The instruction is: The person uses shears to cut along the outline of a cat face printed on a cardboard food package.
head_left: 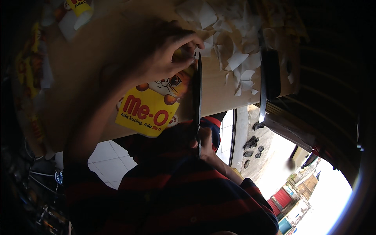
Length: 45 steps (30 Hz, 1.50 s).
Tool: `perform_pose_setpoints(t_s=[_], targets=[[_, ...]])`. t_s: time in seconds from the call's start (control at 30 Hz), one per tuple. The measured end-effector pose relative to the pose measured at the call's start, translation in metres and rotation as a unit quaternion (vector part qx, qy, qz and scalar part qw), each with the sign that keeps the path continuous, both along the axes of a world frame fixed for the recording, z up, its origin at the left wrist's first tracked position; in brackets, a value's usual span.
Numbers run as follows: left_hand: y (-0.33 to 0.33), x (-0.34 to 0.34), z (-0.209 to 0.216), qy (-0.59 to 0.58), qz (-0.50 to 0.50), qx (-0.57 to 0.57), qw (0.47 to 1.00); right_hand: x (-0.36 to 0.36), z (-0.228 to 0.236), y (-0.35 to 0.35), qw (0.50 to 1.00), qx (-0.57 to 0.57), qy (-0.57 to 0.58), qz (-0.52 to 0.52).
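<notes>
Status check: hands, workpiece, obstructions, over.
Left hand pinching yellow cat-printed paper sheet. Right hand gripping long black-bladed scissors, blades along sheet's right edge. Left fingertips near blade tips; loose angular white paper scraps rightward.

White floor tiles (105, 164) show beyond the brown tabletop (215, 87), and bright daylight (327, 201) glares at lower right.

Head-worn left fisheye — facing down, close over tabletop (219, 92).
</notes>
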<state>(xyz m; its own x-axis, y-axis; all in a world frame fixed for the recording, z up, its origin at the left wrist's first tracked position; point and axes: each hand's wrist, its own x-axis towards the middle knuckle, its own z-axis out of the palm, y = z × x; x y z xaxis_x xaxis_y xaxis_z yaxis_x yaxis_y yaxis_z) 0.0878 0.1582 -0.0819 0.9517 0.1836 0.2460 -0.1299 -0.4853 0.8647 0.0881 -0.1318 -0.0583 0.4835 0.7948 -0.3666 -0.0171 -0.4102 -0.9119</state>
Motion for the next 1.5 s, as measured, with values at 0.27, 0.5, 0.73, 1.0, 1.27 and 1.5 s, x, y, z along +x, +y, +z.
perform_pose_setpoints(t_s=[0.27, 0.5, 0.73, 1.0, 1.27, 1.5], targets=[[-0.001, 0.003, 0.002, -0.025, 0.001, 0.017, 1.000, -0.004, -0.004, -0.003, 1.000, 0.014, -0.012, -0.001], [-0.004, 0.003, 0.001, -0.038, 0.023, -0.037, 0.998, -0.010, -0.007, 0.003, 0.999, 0.038, -0.025, -0.018], [0.001, 0.002, 0.003, -0.031, 0.003, 0.024, 0.999, -0.013, -0.005, 0.006, 0.998, 0.039, -0.033, -0.023], [-0.004, 0.002, 0.004, -0.022, 0.004, -0.024, 0.999, -0.014, 0.005, 0.009, 0.998, -0.028, -0.029, -0.044], [0.020, -0.002, 0.039, 0.004, -0.108, 0.132, 0.985, -0.002, 0.007, -0.025, 0.999, -0.022, -0.013, -0.023], [-0.016, -0.008, 0.031, -0.135, 0.056, 0.368, 0.918, 0.017, -0.006, -0.060, 0.999, -0.018, 0.031, -0.001]])
